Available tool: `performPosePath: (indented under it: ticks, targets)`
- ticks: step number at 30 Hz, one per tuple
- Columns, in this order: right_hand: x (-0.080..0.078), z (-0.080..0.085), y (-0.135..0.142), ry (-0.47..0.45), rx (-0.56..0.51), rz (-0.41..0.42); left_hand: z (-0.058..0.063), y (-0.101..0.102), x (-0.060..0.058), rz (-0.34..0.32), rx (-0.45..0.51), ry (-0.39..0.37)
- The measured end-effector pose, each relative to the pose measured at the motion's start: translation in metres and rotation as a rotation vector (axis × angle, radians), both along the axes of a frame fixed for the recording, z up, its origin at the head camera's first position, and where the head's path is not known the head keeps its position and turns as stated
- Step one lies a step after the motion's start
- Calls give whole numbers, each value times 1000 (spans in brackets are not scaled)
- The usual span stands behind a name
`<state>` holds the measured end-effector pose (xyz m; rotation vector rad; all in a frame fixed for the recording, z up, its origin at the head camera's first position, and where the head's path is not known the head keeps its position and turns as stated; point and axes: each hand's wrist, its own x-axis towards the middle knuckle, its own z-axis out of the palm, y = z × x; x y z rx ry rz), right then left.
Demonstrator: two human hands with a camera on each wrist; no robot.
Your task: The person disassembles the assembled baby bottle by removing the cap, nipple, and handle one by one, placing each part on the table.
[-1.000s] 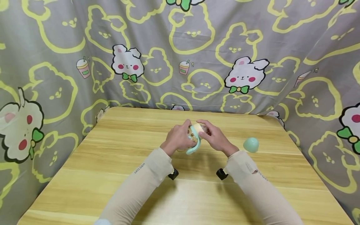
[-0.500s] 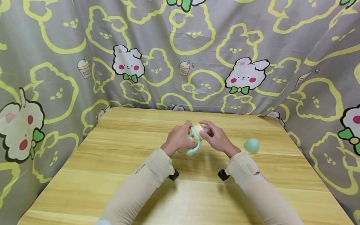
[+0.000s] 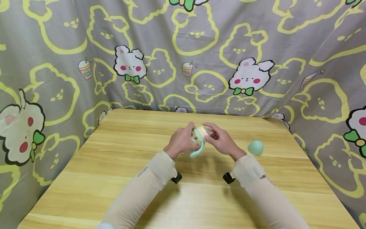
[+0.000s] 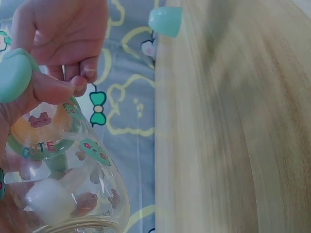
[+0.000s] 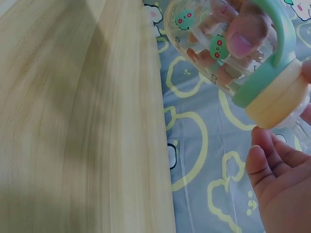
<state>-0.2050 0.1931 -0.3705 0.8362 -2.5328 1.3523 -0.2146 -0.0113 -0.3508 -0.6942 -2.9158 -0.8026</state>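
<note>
Above the middle of the table, my left hand (image 3: pixel 183 139) grips a clear baby bottle (image 4: pixel 104 187) with printed cartoon faces and mint-green handles (image 5: pixel 287 36). The bottle is tilted, its top pointing right. My right hand (image 3: pixel 222 140) pinches the cream collar (image 5: pixel 277 94) at that end, thumb on the near side and index finger on the far side. A clear spout or nipple past the collar is partly hidden by the right fingers. Inside the bottle shows a whitish rounded piece (image 4: pixel 51 200). A mint-green domed cap (image 3: pixel 255 148) sits on the table, right of the right hand.
The wooden table (image 3: pixel 114 187) runs back to a grey patterned curtain (image 3: pixel 160 28), which also hangs along both sides. A black wrist-worn piece (image 3: pixel 176 178) hangs under the left wrist, and another black piece (image 3: pixel 228 178) under the right.
My right hand has shifted slightly right and its fingers have turned a little around the collar. The left hand, bottle and cap have stayed almost where they were.
</note>
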Motion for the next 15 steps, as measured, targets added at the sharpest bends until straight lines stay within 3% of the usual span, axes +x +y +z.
performPosePath:
  ticks: [7,15]
  targets:
    - [1,-1,-1,9,-5,4,0,-1,0,1,5,4]
    - [1,-3,-9,-9,11,-73,2,0,1,-8,3,-3]
